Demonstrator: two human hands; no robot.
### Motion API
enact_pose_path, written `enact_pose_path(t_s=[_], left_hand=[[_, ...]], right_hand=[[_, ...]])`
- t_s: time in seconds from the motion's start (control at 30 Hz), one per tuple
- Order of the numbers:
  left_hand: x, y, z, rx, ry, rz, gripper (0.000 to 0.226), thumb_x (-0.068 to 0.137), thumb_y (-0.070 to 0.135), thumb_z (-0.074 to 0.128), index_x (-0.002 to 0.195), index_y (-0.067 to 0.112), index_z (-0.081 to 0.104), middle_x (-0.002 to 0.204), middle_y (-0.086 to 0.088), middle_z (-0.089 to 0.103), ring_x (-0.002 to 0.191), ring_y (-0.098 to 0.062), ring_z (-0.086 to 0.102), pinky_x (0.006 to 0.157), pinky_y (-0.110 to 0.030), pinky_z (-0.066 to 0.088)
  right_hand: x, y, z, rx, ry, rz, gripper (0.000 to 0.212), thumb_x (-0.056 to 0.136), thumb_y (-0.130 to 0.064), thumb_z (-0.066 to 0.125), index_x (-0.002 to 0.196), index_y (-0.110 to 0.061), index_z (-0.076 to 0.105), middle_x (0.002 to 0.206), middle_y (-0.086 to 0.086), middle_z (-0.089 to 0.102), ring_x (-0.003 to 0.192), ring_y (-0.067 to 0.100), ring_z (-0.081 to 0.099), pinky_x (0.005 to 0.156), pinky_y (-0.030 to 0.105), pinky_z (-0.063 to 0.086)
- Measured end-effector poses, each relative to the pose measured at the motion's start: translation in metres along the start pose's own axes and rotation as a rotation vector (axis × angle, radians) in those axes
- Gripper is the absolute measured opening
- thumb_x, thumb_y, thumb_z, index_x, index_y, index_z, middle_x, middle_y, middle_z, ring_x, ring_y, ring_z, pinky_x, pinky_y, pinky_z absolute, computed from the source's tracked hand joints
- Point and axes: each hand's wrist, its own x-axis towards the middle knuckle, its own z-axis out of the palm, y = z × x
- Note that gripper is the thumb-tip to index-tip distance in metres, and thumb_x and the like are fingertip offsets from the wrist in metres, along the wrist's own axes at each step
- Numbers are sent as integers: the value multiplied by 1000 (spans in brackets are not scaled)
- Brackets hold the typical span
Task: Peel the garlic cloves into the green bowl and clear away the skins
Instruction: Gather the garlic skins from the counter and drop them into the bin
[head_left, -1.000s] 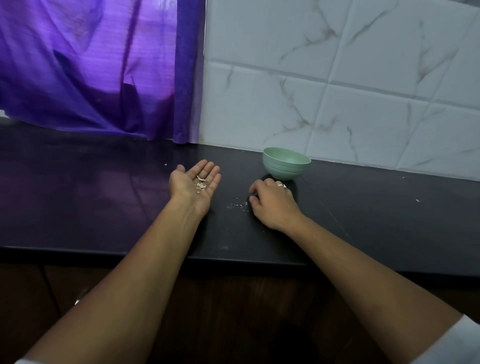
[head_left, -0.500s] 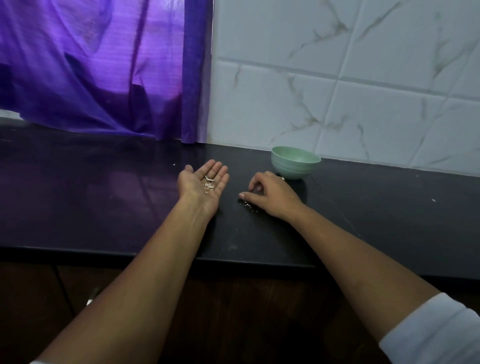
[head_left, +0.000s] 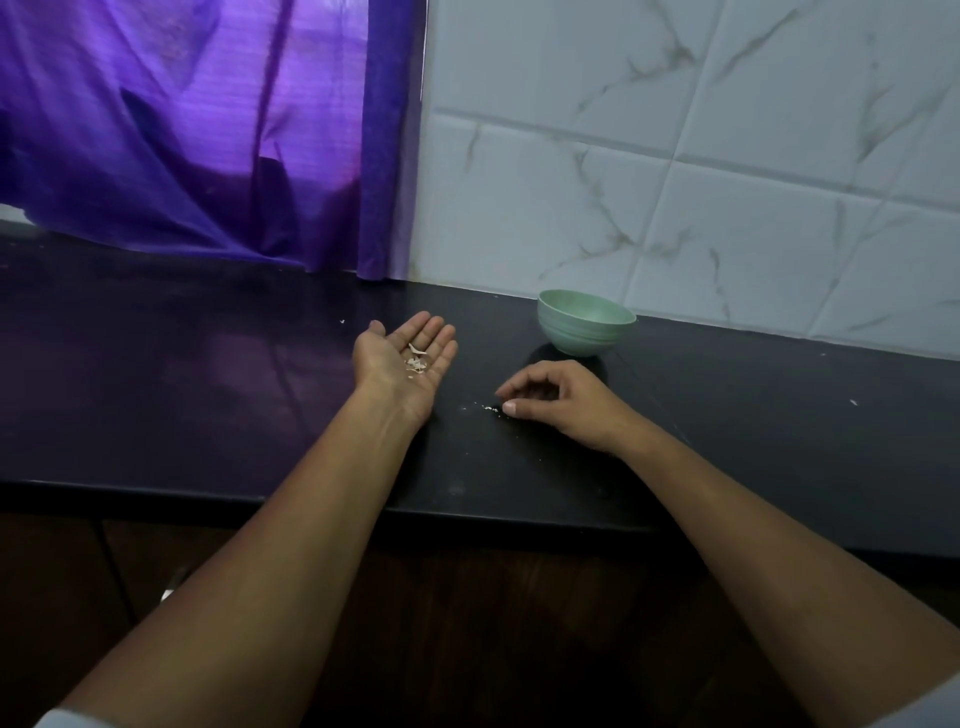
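Right hand: had lifted off the skin crumbs since the earlier frame, its fingers now loosely arched and gripping nothing visible. Left hand: palm up, flat, carrying garlic skins. Green bowl: stood near the back edge of the countertop.

Single wide-angle view from head height, close behind the front edge of a dark counter, facing forward and tilted down across it, tiled wall and purple curtain straight ahead along the back.
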Motion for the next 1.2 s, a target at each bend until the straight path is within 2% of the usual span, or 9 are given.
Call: enact_pose_path(t_s=[0.1, 0.2, 0.33, 0.53, 0.6, 0.67, 0.77, 0.93, 1.2], left_hand=[[-2, 0, 0, 15, 13, 5, 64, 114, 41, 18, 135, -5, 57, 112, -17, 67, 106, -31, 64, 99, -42, 49], [-2, 0, 0, 25, 23, -3, 65, 114, 42, 18, 136, -5, 57, 116, -17, 67, 116, -33, 63, 99, -42, 49], [-1, 0, 0, 26, 32, -11, 65, 114, 42, 17, 138, -5, 55, 130, -20, 63, 133, -35, 57, 100, -42, 47], [-2, 2, 2, 11, 31, -17, 65, 114, 41, 18, 139, -6, 55, 137, -20, 61, 134, -35, 56, 102, -43, 46], [-2, 2, 2, 3, 30, -18, 65, 114, 41, 18, 138, -5, 55, 125, -19, 65, 133, -35, 57, 101, -43, 47], [-2, 2, 2, -1, 24, -21, 65, 114, 41, 18, 137, -5, 56, 116, -18, 66, 132, -35, 57, 101, -43, 47], [-1, 2, 1, -6, 20, -20, 64, 114, 41, 18, 137, -6, 56, 127, -20, 65, 132, -35, 57, 101, -42, 47], [-1, 1, 1, -8, 15, -25, 64, 114, 41, 18, 137, -5, 56, 121, -18, 64, 132, -35, 58, 102, -42, 47], [-2, 0, 1, 1, 13, -29, 65, 114, 42, 18, 136, -4, 57, 129, -19, 64, 127, -34, 60, 100, -42, 48]], right_hand=[[8, -5, 7, -11, -2, 47, 14, 85, -20, 85, 92, -10, 77, 75, 1, 72, 63, 8, 57, 60, 19, 45], [14, -5, 12, -38, 54, 93, 22, 80, -29, 89, 83, -14, 74, 64, -8, 66, 56, 3, 53, 55, 18, 42], [15, -2, 14, -53, 119, 84, 28, 82, -38, 87, 81, -14, 73, 64, -8, 65, 57, 3, 52, 56, 19, 42], [10, -4, 11, -81, 91, 29, 7, 96, -24, 73, 100, -21, 78, 81, -12, 72, 69, 2, 61, 68, 22, 48], [4, -4, 12, -264, 90, -94, 20, 98, -17, 68, 113, -24, 79, 95, -11, 71, 85, 8, 64, 81, 22, 49], [-4, -3, 13, -445, 56, -249, 30, 98, -11, 63, 122, -22, 76, 105, -11, 68, 96, 4, 58, 89, 17, 41], [-11, -6, 10, -538, 4, -286, 36, 101, -10, 58, 132, -23, 71, 117, -10, 68, 108, 7, 55, 97, 23, 40], [-14, -8, 10, -643, -68, -278, 39, 104, -18, 53, 140, -27, 64, 126, -9, 61, 109, 14, 50, 96, 34, 42], [-13, -27, 6, -836, -169, -287, 45, 103, -21, 43, 143, -29, 60, 129, -5, 58, 109, 18, 52, 96, 37, 45]])
